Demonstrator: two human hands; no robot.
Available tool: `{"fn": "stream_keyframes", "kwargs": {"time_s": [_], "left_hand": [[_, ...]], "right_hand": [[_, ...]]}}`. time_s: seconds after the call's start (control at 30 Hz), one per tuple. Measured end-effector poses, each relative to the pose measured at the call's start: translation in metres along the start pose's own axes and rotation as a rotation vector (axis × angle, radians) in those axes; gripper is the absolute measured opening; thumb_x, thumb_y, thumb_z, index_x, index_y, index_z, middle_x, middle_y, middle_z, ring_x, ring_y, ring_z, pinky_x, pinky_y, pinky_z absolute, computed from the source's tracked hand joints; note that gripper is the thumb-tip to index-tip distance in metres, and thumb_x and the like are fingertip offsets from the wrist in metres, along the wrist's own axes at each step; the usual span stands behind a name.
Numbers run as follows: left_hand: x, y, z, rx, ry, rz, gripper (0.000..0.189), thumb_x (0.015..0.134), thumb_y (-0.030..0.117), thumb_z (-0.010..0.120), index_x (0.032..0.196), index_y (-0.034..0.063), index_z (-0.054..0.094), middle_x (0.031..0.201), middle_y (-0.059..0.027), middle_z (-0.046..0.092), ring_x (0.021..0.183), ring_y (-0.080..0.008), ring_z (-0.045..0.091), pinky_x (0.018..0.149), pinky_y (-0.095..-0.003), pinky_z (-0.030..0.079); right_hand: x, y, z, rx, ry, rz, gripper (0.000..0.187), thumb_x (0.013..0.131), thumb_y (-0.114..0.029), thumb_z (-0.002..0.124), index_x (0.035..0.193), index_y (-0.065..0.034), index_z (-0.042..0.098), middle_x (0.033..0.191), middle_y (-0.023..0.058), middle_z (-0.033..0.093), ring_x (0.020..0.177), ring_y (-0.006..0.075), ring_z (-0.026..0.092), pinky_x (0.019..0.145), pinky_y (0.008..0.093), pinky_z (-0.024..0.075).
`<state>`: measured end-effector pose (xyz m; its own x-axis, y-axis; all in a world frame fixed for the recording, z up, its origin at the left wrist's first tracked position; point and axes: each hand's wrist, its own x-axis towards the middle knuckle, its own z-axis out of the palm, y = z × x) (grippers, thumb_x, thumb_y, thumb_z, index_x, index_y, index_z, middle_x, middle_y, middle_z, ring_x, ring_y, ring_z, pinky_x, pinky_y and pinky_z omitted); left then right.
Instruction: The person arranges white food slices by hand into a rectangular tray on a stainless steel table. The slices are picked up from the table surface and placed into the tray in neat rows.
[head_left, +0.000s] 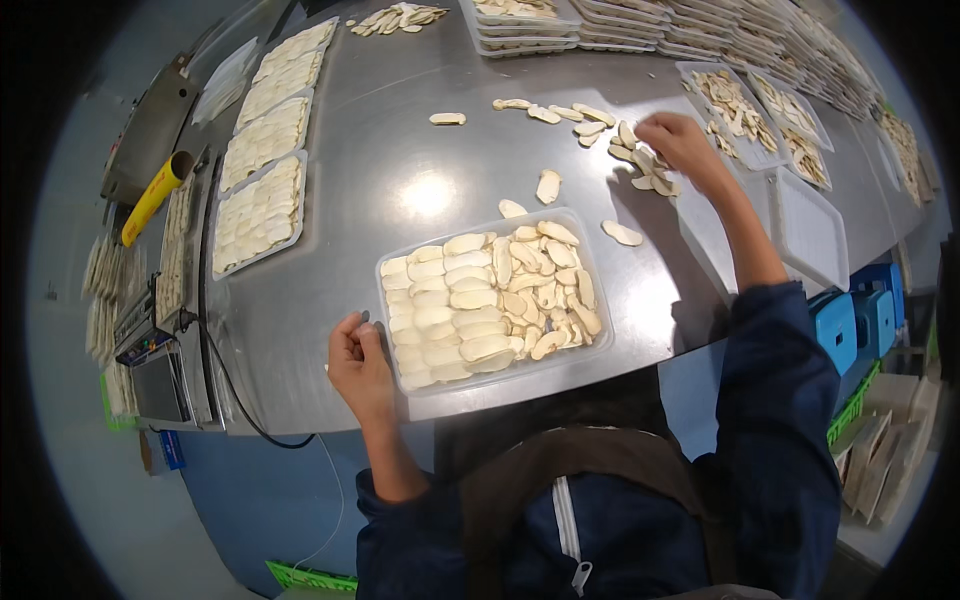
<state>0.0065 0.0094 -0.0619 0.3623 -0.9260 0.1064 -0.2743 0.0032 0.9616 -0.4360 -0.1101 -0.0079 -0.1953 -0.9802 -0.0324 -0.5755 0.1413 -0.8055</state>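
A clear plastic tray lies before me near the table edge. Overlapping rows of pale mushroom slices cover its left part; looser, browner slices fill the right. My left hand is beside the tray's left rim, fingers curled, with a small dark object at the fingertips. My right hand is over a small heap of slices to the upper right; its fingertips are blurred, and whether they grip a slice is unclear. Single slices lie around the tray.
Filled trays line the table's left side. Stacked trays stand at the back, with open trays of slices at right and an empty tray nearer. A scale-like machine and black cable are at left; blue stools stand right.
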Motion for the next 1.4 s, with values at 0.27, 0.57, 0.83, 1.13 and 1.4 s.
{"fn": "stream_keyframes", "kwargs": {"time_s": [0.27,0.57,0.83,1.13,1.4], "left_hand": [[0.002,0.011,0.007,0.036,-0.008,-0.061,0.017,0.090,0.005,0.056,0.102,-0.0046,0.060,0.079,-0.0005,0.059,0.069,-0.0046,0.051,0.065,-0.0183,0.044],[0.002,0.007,0.006,0.003,-0.013,-0.034,0.015,0.092,0.006,0.055,0.102,-0.0042,0.059,0.079,0.0007,0.058,0.067,-0.0024,0.049,0.059,-0.0169,0.040],[0.004,0.017,0.009,0.038,0.012,-0.003,0.015,0.088,0.006,0.057,0.097,-0.0046,0.061,0.077,0.0002,0.059,0.068,-0.0041,0.051,0.062,-0.0190,0.043],[-0.001,0.017,0.007,0.040,0.007,-0.022,0.015,0.089,0.007,0.057,0.097,-0.0043,0.062,0.076,0.0005,0.058,0.067,-0.0039,0.049,0.061,-0.0189,0.042],[0.002,0.005,0.005,0.027,-0.009,-0.002,0.015,0.090,0.008,0.058,0.099,-0.0038,0.062,0.075,0.0015,0.059,0.064,-0.0024,0.048,0.060,-0.0172,0.041]], "right_hand": [[0.077,-0.006,0.023,-0.581,-0.179,-0.106,0.031,0.071,-0.030,0.073,0.072,0.0000,0.065,0.074,0.0174,0.065,0.071,0.0295,0.062,0.065,0.0383,0.0482],[0.028,-0.002,-0.010,0.847,-0.171,0.226,0.020,0.083,-0.023,0.065,0.087,-0.0059,0.055,0.082,-0.0003,0.054,0.059,0.0033,0.044,0.040,0.0153,0.0235],[0.084,-0.015,0.037,-0.713,-0.026,0.069,0.038,0.073,-0.033,0.072,0.082,0.0034,0.065,0.073,0.0147,0.064,0.067,0.0244,0.062,0.064,0.0365,0.0488],[0.025,-0.012,-0.004,0.794,-0.045,0.380,0.015,0.080,-0.017,0.065,0.074,-0.0037,0.060,0.064,0.0029,0.057,0.047,0.0083,0.043,0.040,0.0240,0.0304],[-0.041,-0.016,-0.013,-0.103,-0.123,0.069,0.019,0.079,-0.018,0.063,0.084,-0.0004,0.065,0.066,0.0027,0.057,0.065,0.0120,0.054,0.057,0.0265,0.0417]]}}
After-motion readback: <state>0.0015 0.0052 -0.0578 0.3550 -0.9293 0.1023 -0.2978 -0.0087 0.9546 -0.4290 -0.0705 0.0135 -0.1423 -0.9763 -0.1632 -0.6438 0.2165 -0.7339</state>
